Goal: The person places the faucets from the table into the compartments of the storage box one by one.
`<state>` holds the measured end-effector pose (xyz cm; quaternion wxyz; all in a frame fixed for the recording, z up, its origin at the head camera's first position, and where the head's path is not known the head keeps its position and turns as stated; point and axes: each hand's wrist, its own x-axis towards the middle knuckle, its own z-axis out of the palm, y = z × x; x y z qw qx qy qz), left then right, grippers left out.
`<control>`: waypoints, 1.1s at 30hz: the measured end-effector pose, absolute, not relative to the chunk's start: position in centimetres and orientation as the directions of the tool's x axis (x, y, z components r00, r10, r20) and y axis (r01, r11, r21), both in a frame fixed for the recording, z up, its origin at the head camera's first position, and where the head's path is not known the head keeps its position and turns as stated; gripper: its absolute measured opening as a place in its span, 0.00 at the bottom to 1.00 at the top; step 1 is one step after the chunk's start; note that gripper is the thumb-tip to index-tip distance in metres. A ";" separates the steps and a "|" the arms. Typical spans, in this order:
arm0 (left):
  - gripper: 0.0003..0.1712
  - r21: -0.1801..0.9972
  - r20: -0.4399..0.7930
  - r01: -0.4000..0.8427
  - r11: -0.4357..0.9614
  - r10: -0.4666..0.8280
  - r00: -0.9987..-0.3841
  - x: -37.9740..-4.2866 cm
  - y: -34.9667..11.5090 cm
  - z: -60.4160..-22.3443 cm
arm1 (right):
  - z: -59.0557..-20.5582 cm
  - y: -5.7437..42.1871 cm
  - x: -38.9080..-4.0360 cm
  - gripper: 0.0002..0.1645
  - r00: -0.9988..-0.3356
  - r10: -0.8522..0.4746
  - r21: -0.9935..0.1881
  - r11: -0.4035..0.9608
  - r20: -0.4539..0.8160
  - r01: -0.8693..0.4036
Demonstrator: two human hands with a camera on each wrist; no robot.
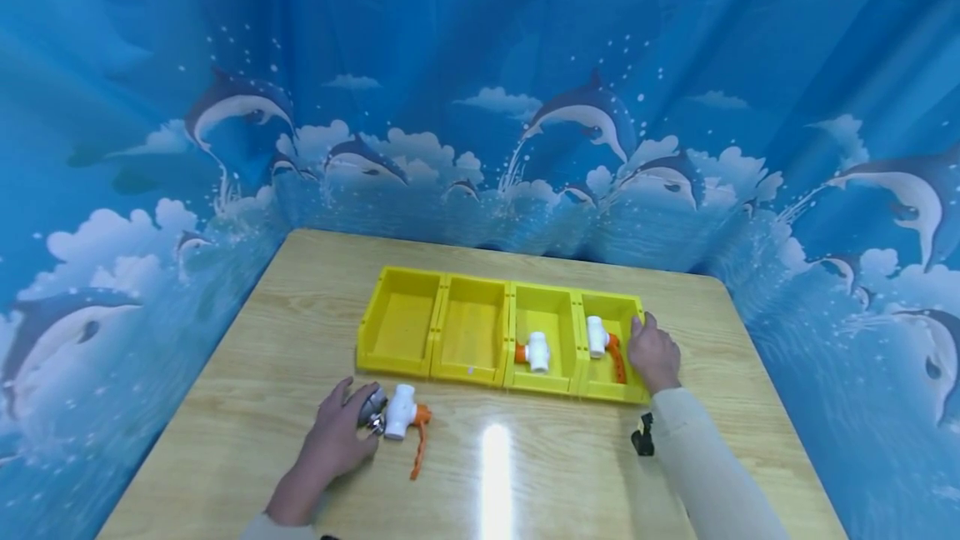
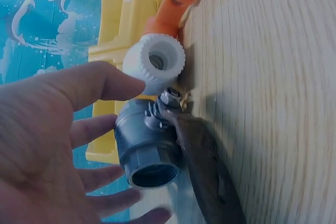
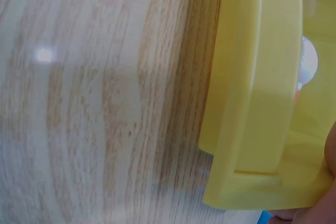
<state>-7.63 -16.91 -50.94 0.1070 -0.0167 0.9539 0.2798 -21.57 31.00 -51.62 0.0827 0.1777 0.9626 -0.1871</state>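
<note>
My left hand [image 1: 337, 438] is at a metal ball valve [image 2: 149, 140] on the table, its fingers spread beside the valve body. In the left wrist view the thumb lies above the valve and a fingertip appears to touch its side. Just right of it lies a white plastic ball valve [image 1: 400, 412] with an orange handle [image 1: 420, 450]. My right hand [image 1: 654, 354] grips the right end wall of the yellow bin row [image 3: 262, 103], with the wall between thumb and fingers. Part of this hand is outside the right wrist view.
Four joined compartments make up the row. A white valve with orange handle [image 1: 597, 337] lies in the rightmost compartment, another white valve [image 1: 537, 352] in the one beside it. A small black object [image 1: 642, 435] shows by the right sleeve. Blue dolphin-print curtains [image 1: 480, 107] surround the table.
</note>
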 end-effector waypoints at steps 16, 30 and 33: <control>0.44 0.485 0.080 0.125 0.865 0.099 -0.992 -7.2 -13.8 -52.5 | -51.6 30.9 -21.4 0.42 -0.924 0.313 -0.336 0.865 -0.219 0.373; 0.33 0.466 0.059 0.208 0.860 0.204 -0.977 -7.3 -12.4 -52.6 | -51.4 30.7 -21.3 0.41 -0.922 0.323 -0.334 0.863 -0.214 0.380; 0.32 0.448 0.062 0.211 0.868 0.206 -0.977 -7.3 -12.2 -52.6 | -51.5 30.7 -21.2 0.40 -0.923 0.323 -0.333 0.864 -0.210 0.378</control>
